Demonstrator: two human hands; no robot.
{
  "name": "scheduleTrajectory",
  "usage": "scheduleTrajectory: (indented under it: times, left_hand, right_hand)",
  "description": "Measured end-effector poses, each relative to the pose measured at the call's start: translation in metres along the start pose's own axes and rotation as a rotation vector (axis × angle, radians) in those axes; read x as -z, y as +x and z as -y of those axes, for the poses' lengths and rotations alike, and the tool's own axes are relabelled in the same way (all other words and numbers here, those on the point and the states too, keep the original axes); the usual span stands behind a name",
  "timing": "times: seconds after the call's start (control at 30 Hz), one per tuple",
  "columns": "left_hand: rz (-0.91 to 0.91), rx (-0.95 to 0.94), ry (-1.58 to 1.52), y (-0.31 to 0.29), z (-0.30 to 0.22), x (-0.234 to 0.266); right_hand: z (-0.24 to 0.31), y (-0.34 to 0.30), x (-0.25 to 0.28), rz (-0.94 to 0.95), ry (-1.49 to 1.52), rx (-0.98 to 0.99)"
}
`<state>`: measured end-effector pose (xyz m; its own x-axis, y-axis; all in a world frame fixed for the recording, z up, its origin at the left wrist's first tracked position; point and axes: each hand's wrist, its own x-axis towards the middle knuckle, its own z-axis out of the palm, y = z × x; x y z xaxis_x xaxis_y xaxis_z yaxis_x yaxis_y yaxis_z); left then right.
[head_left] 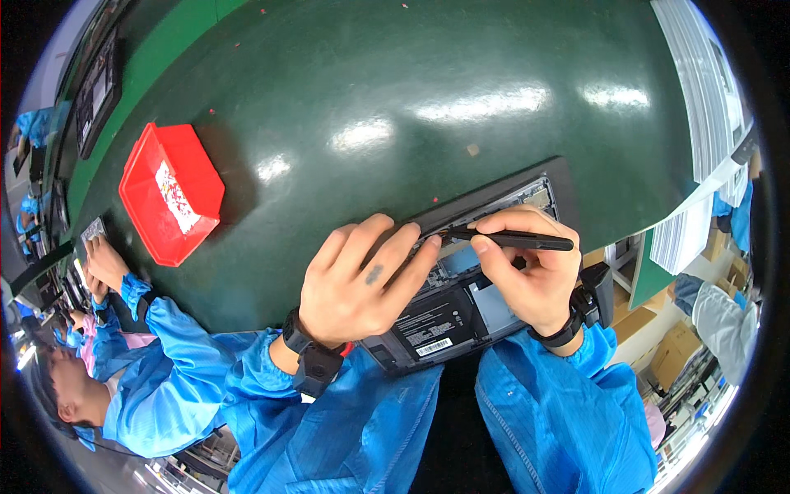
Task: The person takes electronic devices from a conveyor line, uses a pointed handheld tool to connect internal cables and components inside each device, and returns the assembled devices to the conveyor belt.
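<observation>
An opened tablet-like device [563, 185] with a dark frame lies tilted at the table's near edge. Its circuit boards show, along with a black labelled battery [434, 323]. My right hand [535, 280] is closed around black tweezers [531, 240], whose tips point left into the device's upper part. Spread over the device's left side, my left hand [354, 284] has its fingers apart. Its index fingertip is close to the tweezers' tips; whether they pinch a small part cannot be made out. Both wrists wear black straps with small boxes.
A red bin [207, 165] with small bits on a white patch stands on the green table [354, 66], left of the device. Stacked white sheets [687, 90] line the right side. At the left, a co-worker in blue [173, 370] handles a small item. Cardboard boxes [676, 354] are lower right.
</observation>
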<state>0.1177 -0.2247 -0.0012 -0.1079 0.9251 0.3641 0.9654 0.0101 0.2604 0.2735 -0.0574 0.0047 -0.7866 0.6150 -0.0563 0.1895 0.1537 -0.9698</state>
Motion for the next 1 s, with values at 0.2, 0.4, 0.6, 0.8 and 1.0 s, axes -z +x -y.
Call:
scheduleTrajectory:
  times: [0.2,0.4,0.6,0.8,1.0]
  left_hand:
    - [0.031,0.010,0.028,0.000,-0.001,0.001]
    - [0.035,0.016,0.034,0.000,-0.002,0.001]
    - [0.004,0.010,0.012,-0.007,-0.002,0.003]
    - [0.017,-0.012,0.002,-0.009,0.000,0.002]
    - [-0.014,0.017,-0.039,-0.007,0.000,0.001]
  right_hand:
    - [-0.007,-0.003,-0.001,-0.072,0.175,-0.045]
    - [0.001,0.000,-0.002,0.000,-0.020,0.002]
    - [-0.005,0.001,0.000,0.058,-0.028,0.123]
    - [-0.002,-0.001,-0.001,0.090,-0.089,0.104]
    - [-0.001,-0.001,-0.005,0.067,-0.057,0.134]
